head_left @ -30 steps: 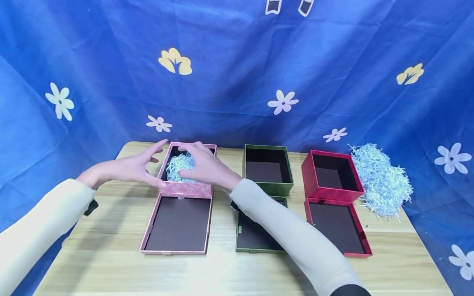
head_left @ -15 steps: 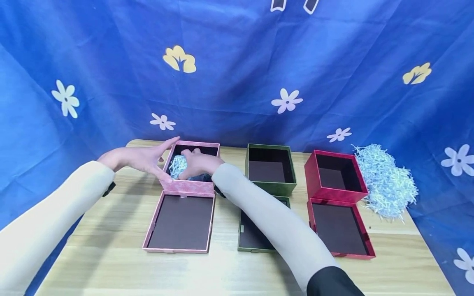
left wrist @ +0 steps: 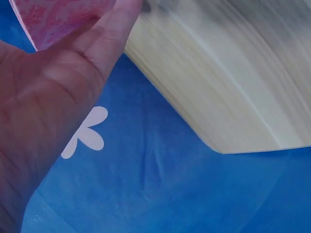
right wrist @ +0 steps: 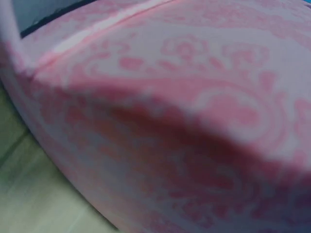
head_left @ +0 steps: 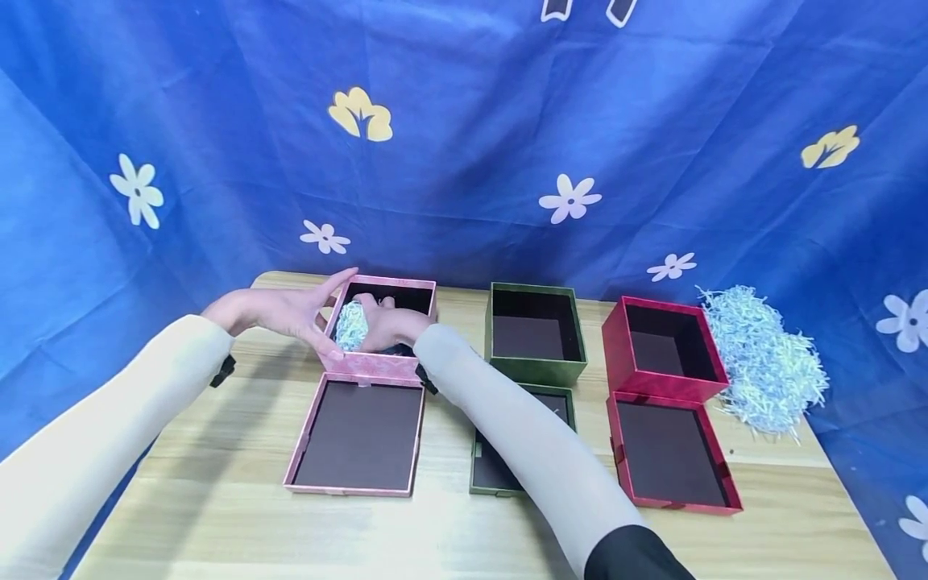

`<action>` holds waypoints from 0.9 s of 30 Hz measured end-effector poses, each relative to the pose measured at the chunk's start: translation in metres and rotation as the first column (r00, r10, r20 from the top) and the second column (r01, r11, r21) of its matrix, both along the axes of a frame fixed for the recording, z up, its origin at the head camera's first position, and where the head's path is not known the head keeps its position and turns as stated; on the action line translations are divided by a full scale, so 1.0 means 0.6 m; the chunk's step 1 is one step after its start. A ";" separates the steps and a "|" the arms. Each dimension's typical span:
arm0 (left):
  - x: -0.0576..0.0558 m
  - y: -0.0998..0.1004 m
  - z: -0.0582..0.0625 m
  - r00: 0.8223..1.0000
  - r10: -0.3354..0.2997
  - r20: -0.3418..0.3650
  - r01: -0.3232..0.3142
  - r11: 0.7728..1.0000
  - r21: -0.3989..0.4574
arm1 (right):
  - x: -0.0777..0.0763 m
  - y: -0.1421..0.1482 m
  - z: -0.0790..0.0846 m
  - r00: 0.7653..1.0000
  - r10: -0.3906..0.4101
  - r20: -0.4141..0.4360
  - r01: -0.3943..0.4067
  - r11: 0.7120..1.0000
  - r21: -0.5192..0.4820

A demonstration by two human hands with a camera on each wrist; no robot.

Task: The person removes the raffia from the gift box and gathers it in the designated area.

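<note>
A pink patterned box (head_left: 371,366) stands at the back left with a tuft of light blue shredded paper (head_left: 351,325) inside. My right hand (head_left: 392,328) reaches into this box and holds the paper against its left part; some fingertips are hidden inside. Outside, my left hand (head_left: 290,312) rests along the left wall, thumb at the front corner and fingers spread. The left wrist view has that hand (left wrist: 53,92) touching the pink box (left wrist: 60,22). Close up in the right wrist view is the patterned box wall (right wrist: 194,107). The pink lid (head_left: 358,435) lies in front.
A green box (head_left: 536,369) stands mid-table, its lid (head_left: 496,467) partly under the right forearm. A red box (head_left: 663,385) and its lid (head_left: 674,455) lie to the right. Beside them is a heap of blue shredded paper (head_left: 764,362). A blue curtain (head_left: 449,161) hangs behind.
My right hand has lowered from above the pink box into it, onto the shredded paper. My left hand has come closer against the box's left wall. The view has shifted slightly.
</note>
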State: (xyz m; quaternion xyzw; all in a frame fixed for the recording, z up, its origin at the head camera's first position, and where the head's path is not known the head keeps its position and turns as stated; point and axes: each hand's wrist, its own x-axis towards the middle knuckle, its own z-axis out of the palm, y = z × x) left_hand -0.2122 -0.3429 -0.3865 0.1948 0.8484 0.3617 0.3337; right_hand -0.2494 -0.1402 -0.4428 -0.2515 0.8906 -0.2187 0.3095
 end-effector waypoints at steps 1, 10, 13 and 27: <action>0.001 0.001 0.001 1.000 -0.001 -0.001 0.001 1.000 0.001 | 0.004 0.006 0.007 1.000 0.008 0.022 -0.007 0.998 -0.059; 0.001 0.000 -0.001 1.000 -0.017 0.019 0.017 1.000 0.001 | 0.015 0.034 0.027 0.966 0.050 0.253 0.070 0.892 -0.446; 0.001 0.001 0.004 0.995 0.013 0.096 -0.012 1.000 -0.013 | 0.015 0.037 0.029 0.960 0.015 0.278 0.132 0.854 -0.504; -0.002 -0.001 0.003 0.988 0.057 0.143 -0.054 0.998 -0.029 | 0.036 0.072 0.065 0.980 -0.195 0.048 0.190 0.823 -0.536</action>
